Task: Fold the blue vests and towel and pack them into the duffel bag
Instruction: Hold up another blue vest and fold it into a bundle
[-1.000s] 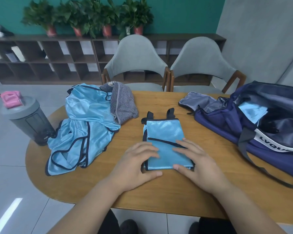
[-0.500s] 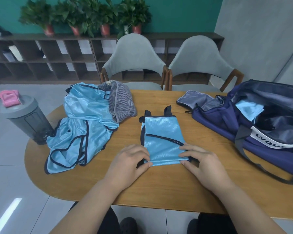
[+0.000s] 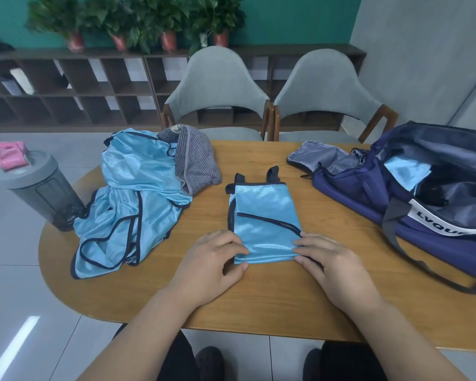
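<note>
With the left hand (image 3: pixel 212 268) pinching the near left corner of the folded blue vest (image 3: pixel 261 224) and the right hand (image 3: pixel 333 268) pinching the near right corner, raise the near edge and carry it over toward the strap end; judged to be one of the last folds before packing. Keep both corners level and move them together to prevent skewing of the glossy, probably slippery cloth. Line up the side edges, fold the two dark straps (image 3: pixel 272 173) inward, then press flat from the crease outward. Locate the vest flat at the centre of the tabletop (image 3: pixel 259 301), between the heap of unfolded blue vests (image 3: pixel 132 204) on the left and the open navy duffel bag (image 3: pixel 382 193) on the right, touching neither. Leave the grey striped towel (image 3: pixel 197 163), resting against the far side of the heap, for a later step. Note light-blue cloth (image 3: pixel 407 171) already inside the bag opening. Work surface: oval, wooden, smooth. Beyond it: two grey upholstered chairs (image 3: pixel 217 86), a low dark open shelf (image 3: pixel 74 86) bearing potted plants (image 3: pixel 138 20) against a teal wall, and a grey lidded bin (image 3: pixel 39 188) at the left, on a pale tiled floor.
</note>
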A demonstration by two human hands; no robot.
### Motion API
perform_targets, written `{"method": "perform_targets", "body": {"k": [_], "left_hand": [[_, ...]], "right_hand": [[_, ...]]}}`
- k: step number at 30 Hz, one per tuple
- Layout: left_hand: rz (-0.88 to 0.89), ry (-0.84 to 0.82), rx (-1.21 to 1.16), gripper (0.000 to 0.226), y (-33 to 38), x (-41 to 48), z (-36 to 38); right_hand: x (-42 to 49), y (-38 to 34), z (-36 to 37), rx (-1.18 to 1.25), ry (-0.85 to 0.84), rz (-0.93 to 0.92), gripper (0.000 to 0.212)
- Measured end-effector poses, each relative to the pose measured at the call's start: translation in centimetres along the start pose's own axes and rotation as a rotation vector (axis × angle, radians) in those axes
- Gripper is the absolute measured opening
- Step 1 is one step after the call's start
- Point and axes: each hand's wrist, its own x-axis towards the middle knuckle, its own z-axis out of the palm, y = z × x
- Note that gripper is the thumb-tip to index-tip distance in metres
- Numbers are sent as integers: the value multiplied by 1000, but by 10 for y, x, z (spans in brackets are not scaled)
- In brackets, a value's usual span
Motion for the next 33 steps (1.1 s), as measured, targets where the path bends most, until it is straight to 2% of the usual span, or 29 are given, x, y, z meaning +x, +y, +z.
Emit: {"method": "perform_targets", "body": {"k": [7,13,15,18,21,24,26,28,30,33], "left_hand": [[14,15,42,35,4,-1,0],[42,70,89,21,8,-2,0],[42,105,82,17,10,-3,0],[28,139,95,15,14,-3,-2],[7,150,50,13,16,-6,-4],[-188,190,-208,15,28,-8,-10],[-327,224,-421,17,36,-4,-16],[-386,252,-554,19,40,8,-23],[-445,269,-588,19,38,24,-29],[-549,279,-519,17,24,53,-32]], "right_hand": [[1,-8,-8,16,-10,41,14],[3,-15,-11,-7,10,52,9],[2,-16,-13,-17,-23,51,14],[0,-17,-15,-48,-115,35,41],[1,-20,-16,-1,-71,51,37],[1,-23,-23,76,6,79,33],[7,-31,-29,211,51,191,31],[19,-35,-32,375,49,304,29],[38,-34,-32,490,17,370,27],[76,-25,-24,443,-34,443,20]]}}
